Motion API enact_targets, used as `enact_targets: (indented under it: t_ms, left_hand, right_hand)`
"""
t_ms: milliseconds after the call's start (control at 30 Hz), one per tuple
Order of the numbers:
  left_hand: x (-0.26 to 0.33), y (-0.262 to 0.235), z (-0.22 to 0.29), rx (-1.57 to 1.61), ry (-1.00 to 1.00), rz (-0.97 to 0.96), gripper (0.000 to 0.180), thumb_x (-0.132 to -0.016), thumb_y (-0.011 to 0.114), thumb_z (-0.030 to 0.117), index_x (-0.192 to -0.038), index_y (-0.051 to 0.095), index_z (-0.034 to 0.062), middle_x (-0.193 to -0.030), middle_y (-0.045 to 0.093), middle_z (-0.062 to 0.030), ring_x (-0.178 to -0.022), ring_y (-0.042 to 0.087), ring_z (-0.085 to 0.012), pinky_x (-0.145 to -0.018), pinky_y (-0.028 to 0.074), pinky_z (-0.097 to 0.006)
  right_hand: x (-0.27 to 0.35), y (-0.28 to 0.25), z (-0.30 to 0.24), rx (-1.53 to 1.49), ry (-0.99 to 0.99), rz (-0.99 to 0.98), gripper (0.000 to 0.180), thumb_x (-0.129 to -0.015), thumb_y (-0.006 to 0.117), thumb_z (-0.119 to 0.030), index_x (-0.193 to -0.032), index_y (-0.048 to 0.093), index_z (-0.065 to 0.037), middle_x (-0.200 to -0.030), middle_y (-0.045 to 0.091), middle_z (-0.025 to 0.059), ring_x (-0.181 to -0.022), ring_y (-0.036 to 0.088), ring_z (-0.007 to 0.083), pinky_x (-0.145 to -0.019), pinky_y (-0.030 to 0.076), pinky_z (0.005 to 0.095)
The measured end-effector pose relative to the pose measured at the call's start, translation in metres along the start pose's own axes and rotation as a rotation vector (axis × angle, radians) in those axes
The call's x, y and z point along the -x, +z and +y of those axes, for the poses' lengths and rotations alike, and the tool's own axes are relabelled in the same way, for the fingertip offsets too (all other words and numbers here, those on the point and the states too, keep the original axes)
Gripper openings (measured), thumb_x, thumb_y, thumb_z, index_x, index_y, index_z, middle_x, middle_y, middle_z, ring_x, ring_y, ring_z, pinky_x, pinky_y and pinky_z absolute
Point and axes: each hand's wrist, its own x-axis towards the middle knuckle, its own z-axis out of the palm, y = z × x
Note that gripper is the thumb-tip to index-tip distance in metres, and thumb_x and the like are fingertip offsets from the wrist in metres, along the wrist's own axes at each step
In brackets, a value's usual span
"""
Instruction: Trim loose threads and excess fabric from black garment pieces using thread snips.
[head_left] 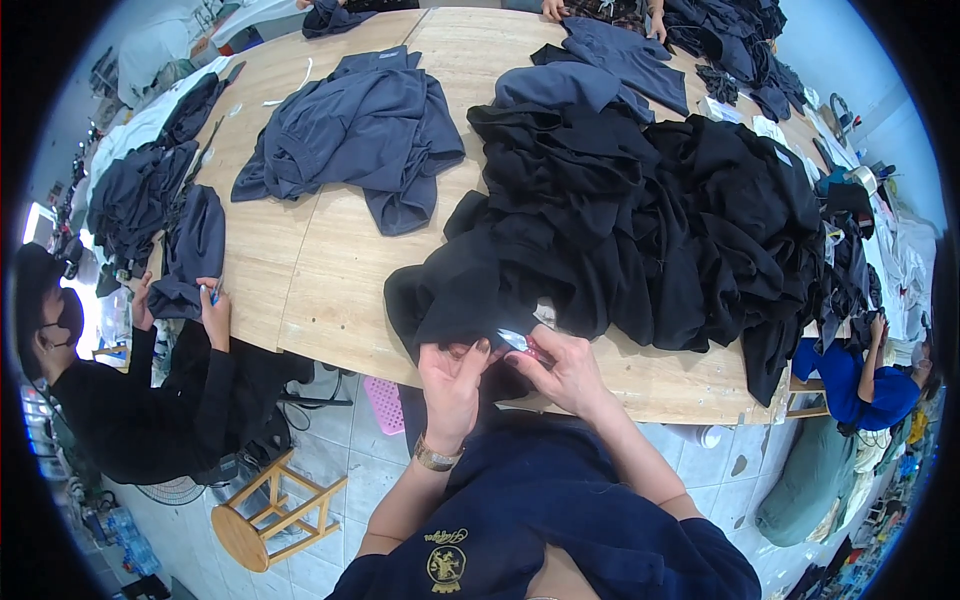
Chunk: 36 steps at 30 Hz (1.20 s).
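Fingers of the left hand [452, 380] pinch a fold of the black garment [470, 295] at the tabletop's [310, 290] near edge, while the right hand [570, 372] grips small thread snips [520, 342], blades aimed at that fold. Trimming loose threads looks like the step in hand; a clean cut calls for taut cloth and a steady tip. At 1 o'clock rises the black clothing pile [680, 230]; at 11 o'clock lie grey garments [360, 140]. At 9 o'clock, a seated person [120, 400] handles a grey piece.
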Motion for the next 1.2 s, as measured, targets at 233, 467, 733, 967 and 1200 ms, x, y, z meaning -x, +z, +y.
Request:
enact_targets:
  t_ms: [233,467,733,967,1200]
  left_hand:
    - [0.0012,-0.0054,-0.0047,-0.090,0.022,-0.027,0.038,-0.087,0.052,-0.007,-0.120,0.037,0.0036,-0.111,0.052,-0.0108,-0.099,0.057,-0.0166,-0.083,0.052,-0.032]
    - [0.0016,-0.0018,-0.0037,-0.157,0.082,-0.046,0.038,-0.085,0.053,-0.009,-0.118,0.038,0.0009,-0.108,0.052,-0.0100,-0.093,0.056,-0.0120,-0.081,0.051,-0.027]
    - [0.0035,0.0002,-0.0019,-0.272,0.119,-0.037,0.041,-0.083,0.053,-0.012,-0.119,0.038,-0.0002,-0.104,0.051,-0.0091,-0.090,0.053,-0.0107,-0.080,0.048,-0.024]
    - [0.0031,0.0009,-0.0016,-0.269,0.129,-0.041,0.042,-0.083,0.053,-0.012,-0.120,0.038,0.0003,-0.104,0.051,-0.0083,-0.089,0.052,-0.0102,-0.080,0.048,-0.023]
    - [0.0026,0.0009,-0.0022,-0.261,0.132,-0.020,0.042,-0.083,0.053,-0.012,-0.119,0.039,0.0006,-0.104,0.050,-0.0076,-0.089,0.051,-0.0096,-0.080,0.047,-0.023]
  right_hand:
    - [-0.0019,0.0017,-0.0026,-0.011,-0.024,0.024,0.034,-0.081,0.067,-0.031,-0.071,0.049,-0.004,-0.059,0.052,0.0124,-0.054,0.055,0.0281,-0.048,0.041,0.0351]
    - [-0.0027,0.0024,-0.0006,0.142,-0.143,0.127,0.035,-0.079,0.068,-0.033,-0.069,0.049,-0.006,-0.059,0.053,0.0089,-0.050,0.055,0.0263,-0.044,0.041,0.0342]
    - [-0.0038,0.0005,-0.0022,0.277,-0.213,0.140,0.034,-0.078,0.069,-0.034,-0.070,0.049,-0.008,-0.060,0.050,0.0071,-0.047,0.053,0.0246,-0.041,0.039,0.0327]
    - [-0.0040,0.0015,-0.0007,0.283,-0.228,0.158,0.034,-0.078,0.069,-0.035,-0.070,0.049,-0.008,-0.059,0.050,0.0068,-0.046,0.052,0.0243,-0.041,0.039,0.0326]
    - [-0.0051,0.0024,-0.0002,0.294,-0.239,0.154,0.035,-0.077,0.070,-0.035,-0.070,0.048,-0.008,-0.058,0.050,0.0067,-0.046,0.052,0.0245,-0.041,0.039,0.0326]
